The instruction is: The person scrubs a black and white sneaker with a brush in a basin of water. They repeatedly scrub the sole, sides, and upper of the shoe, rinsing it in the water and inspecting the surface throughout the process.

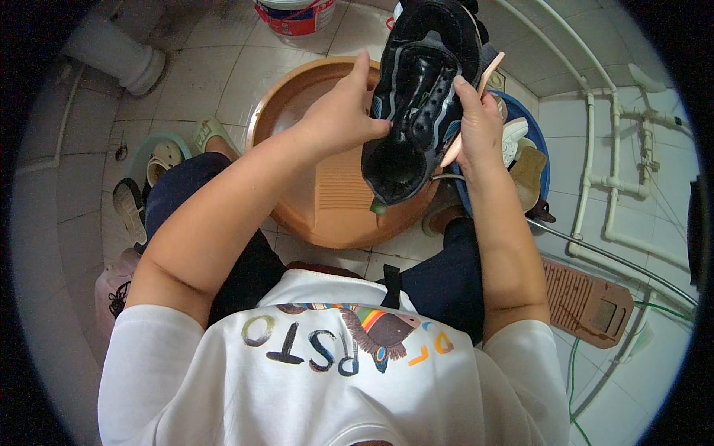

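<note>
A black shoe (424, 97) with grey trim is up in front of me above the wash basin, its opening facing me. My right hand (480, 126) grips its right side, thumb over the upper. A flat peach-coloured piece (451, 151) shows on both sides of that hand; I cannot tell whether it is the sole or a separate thing. At the shoe's left side is my left hand (346, 111), thumb against the edge and one finger stretched up. Its other fingers are hidden behind the shoe. Below stands a brown round basin (279, 89) with a ribbed washboard area.
A blue tub (545, 160) with several shoes is to the right. At left stands a pale green basin (141, 152) with shoes. A red-and-white bucket (297, 16) is ahead. A brown washboard (587, 301), metal rod (617, 260), green hose (573, 379) and wall pipes (591, 149) line the right.
</note>
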Tool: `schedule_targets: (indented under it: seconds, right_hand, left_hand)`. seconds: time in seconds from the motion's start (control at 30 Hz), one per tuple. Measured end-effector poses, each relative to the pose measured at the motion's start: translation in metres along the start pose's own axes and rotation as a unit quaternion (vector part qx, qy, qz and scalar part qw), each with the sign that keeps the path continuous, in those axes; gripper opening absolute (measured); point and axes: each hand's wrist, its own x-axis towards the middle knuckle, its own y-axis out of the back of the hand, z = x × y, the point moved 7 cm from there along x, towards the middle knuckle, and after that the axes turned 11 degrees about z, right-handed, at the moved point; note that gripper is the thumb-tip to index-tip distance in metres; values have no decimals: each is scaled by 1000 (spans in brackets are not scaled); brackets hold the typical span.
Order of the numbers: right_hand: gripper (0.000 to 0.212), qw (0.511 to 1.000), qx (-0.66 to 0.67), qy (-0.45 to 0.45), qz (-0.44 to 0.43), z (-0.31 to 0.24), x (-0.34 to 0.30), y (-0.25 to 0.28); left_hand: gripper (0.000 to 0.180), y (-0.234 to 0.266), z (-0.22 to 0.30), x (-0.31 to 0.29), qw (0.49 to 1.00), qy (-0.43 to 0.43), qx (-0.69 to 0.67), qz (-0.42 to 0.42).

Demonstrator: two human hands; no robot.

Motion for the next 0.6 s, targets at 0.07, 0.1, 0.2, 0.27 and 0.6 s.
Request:
schedule_targets:
  seconds: [0.07, 0.1, 0.2, 0.27, 0.6]
  right_hand:
    - [43, 1000, 28, -13, -2, 2, -5, -4]
    - [42, 999, 29, -16, -6, 3, -6, -5]
    - [41, 999, 28, -25, -15, 8, -6, -6]
    - [43, 999, 20, -25, -11, 10, -2, -2]
    - [25, 990, -73, -119, -12, 17, 8, 13]
  left_hand:
    - [106, 1, 12, -2, 999, -21, 28, -1]
    - [106, 4, 20, -6, 997, -39, 62, 0]
    - [102, 7, 29, -16, 983, -81, 161, 24]
    - [94, 7, 30, -16, 975, -105, 192, 37]
    - [40, 43, 6, 7, 983, -75, -87, 142]
